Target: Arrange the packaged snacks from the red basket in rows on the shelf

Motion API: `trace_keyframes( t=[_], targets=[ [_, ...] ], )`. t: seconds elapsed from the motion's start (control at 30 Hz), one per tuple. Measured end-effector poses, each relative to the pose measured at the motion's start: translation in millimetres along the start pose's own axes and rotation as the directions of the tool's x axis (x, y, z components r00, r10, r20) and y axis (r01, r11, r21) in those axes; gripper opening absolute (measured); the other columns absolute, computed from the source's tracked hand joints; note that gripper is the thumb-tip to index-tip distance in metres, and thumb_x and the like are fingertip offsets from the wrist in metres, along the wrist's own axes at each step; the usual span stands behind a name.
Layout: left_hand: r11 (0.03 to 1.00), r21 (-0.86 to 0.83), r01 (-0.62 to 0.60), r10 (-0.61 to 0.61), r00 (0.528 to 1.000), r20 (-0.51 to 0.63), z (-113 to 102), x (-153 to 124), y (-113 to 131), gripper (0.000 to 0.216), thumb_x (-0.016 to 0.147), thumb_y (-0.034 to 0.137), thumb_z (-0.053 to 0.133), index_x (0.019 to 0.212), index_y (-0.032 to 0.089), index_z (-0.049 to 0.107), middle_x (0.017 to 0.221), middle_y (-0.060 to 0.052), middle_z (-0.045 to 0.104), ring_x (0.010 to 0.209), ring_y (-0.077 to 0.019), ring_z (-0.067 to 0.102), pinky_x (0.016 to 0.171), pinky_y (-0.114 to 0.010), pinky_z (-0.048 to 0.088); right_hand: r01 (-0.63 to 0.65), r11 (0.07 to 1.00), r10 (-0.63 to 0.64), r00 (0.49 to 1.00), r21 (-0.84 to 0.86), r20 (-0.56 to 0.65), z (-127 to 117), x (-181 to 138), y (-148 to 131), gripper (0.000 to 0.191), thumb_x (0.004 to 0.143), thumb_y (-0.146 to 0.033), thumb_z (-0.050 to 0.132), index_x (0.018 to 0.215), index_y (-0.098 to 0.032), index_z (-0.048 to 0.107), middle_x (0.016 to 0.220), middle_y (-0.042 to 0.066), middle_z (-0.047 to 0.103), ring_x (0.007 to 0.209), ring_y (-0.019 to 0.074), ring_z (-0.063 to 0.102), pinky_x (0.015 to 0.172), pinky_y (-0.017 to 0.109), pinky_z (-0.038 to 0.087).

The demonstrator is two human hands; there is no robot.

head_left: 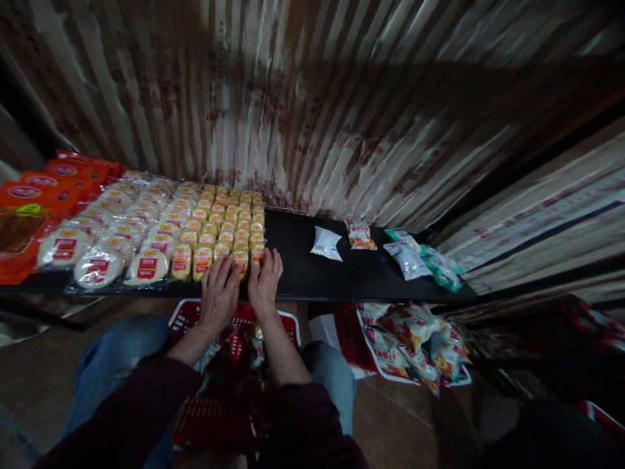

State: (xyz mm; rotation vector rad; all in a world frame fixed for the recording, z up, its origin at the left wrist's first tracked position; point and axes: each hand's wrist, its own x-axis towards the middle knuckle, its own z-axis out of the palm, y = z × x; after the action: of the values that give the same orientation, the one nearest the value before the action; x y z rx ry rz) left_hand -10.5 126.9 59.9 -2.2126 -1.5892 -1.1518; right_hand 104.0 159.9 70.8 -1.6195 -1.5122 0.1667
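Rows of small yellow wrapped cakes (202, 259) stand packed together on the black shelf (293, 273). My left hand (219, 294) rests its extended fingers on the front of these rows. Beside it, my right hand (264, 281) touches the front cakes at the right end, its fingers stretched out and fairly close together. Neither hand is wrapped round a cake. Left of the yellow cakes, larger round white packaged cakes (99, 266) lean in rows in clear wrap. Below my forearms, between my knees, a red basket (290, 319) holds packets that are dark and hard to make out.
Orange packets (58, 189) lie at the shelf's left end. To the right are a white packet (326, 243), a red-and-white packet (360, 233) and several green and white ones (442, 267). Another basket (371, 361) below holds snack bags. Pleated printed sheeting (312, 98) hangs behind.
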Motion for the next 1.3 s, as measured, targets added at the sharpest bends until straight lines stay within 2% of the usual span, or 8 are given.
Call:
trace_keyframes(
  t=[0.17,0.3,0.43,0.7,0.8,1.03,1.17,1.3],
  targets=[
    [1.0,-0.025,0.001,0.0,1.0,0.017,0,0,1,0.047,0.086,0.018,0.047,0.133,0.015,0.049,0.143,-0.017,0.046,0.142,-0.0267,0.026,0.11,-0.049,0.027,-0.09,0.993,0.084,0.994,0.075,0.076,8,17,1,0.056,0.095,-0.038,0.023,0.139,-0.006,0.04,0.146,0.019,0.04,0.142,0.0245,0.023,0.113,0.049,0.025],
    [1.0,-0.031,0.003,-0.002,1.0,0.015,2,-1,0,0.051,0.085,0.014,0.044,0.136,0.017,0.047,0.143,-0.016,0.046,0.142,-0.0259,0.026,0.111,-0.05,0.025,-0.105,0.989,0.093,0.989,0.106,0.119,14,19,-5,0.058,0.096,-0.038,0.021,0.14,-0.005,0.039,0.145,0.019,0.042,0.141,0.0245,0.026,0.112,0.048,0.027],
    [0.999,-0.052,0.006,-0.006,1.0,0.007,5,-1,-1,0.054,0.085,0.012,0.042,0.138,0.019,0.045,0.144,-0.015,0.045,0.141,-0.025,0.028,0.112,-0.051,0.023,-0.102,0.989,0.09,0.99,0.108,0.11,16,15,-9,0.054,0.096,-0.037,0.024,0.141,-0.009,0.037,0.144,0.018,0.043,0.137,0.0229,0.034,0.111,0.047,0.029],
    [0.998,-0.064,0.022,-0.021,1.0,0.015,1,2,2,0.053,0.083,0.014,0.047,0.136,0.018,0.047,0.147,-0.017,0.039,0.142,-0.0265,0.025,0.112,-0.054,0.024,-0.156,0.983,0.148,0.985,0.096,0.094,11,18,-6,0.059,0.094,-0.039,0.028,0.141,-0.004,0.035,0.145,0.021,0.041,0.138,0.025,0.034,0.111,0.046,0.03],
    [0.999,-0.052,0.015,-0.015,1.0,0.0,1,3,1,0.052,0.083,0.015,0.048,0.136,0.018,0.046,0.147,-0.017,0.04,0.142,-0.0269,0.025,0.112,-0.055,0.023,-0.141,0.986,0.133,0.987,0.086,0.092,11,19,-5,0.058,0.094,-0.038,0.028,0.14,-0.002,0.036,0.144,0.022,0.042,0.137,0.0252,0.035,0.111,0.045,0.03],
    [0.998,-0.052,0.033,-0.033,0.999,-0.009,3,7,2,0.048,0.084,0.014,0.048,0.132,0.018,0.05,0.145,-0.017,0.043,0.142,-0.0271,0.026,0.112,-0.055,0.025,-0.116,0.992,0.112,0.991,0.058,0.067,14,15,-4,0.052,0.093,-0.033,0.033,0.138,-0.008,0.041,0.137,0.018,0.051,0.129,0.0245,0.045,0.107,0.044,0.036],
    [0.999,-0.045,0.026,-0.026,1.0,-0.014,3,6,2,0.052,0.084,0.013,0.047,0.136,0.016,0.046,0.145,-0.018,0.042,0.142,-0.0268,0.026,0.112,-0.054,0.025,-0.086,0.995,0.083,0.995,0.053,0.064,12,14,-6,0.053,0.092,-0.032,0.034,0.138,-0.007,0.04,0.137,0.019,0.05,0.129,0.0246,0.045,0.107,0.044,0.036],
    [0.998,-0.056,0.01,-0.01,1.0,0.003,2,5,1,0.054,0.083,0.012,0.047,0.136,0.02,0.046,0.148,-0.016,0.039,0.143,-0.0265,0.023,0.112,-0.055,0.024,-0.092,0.995,0.089,0.994,0.049,0.063,9,14,-7,0.054,0.092,-0.033,0.033,0.139,-0.006,0.038,0.139,0.02,0.048,0.131,0.025,0.043,0.107,0.045,0.036]
  ],
)
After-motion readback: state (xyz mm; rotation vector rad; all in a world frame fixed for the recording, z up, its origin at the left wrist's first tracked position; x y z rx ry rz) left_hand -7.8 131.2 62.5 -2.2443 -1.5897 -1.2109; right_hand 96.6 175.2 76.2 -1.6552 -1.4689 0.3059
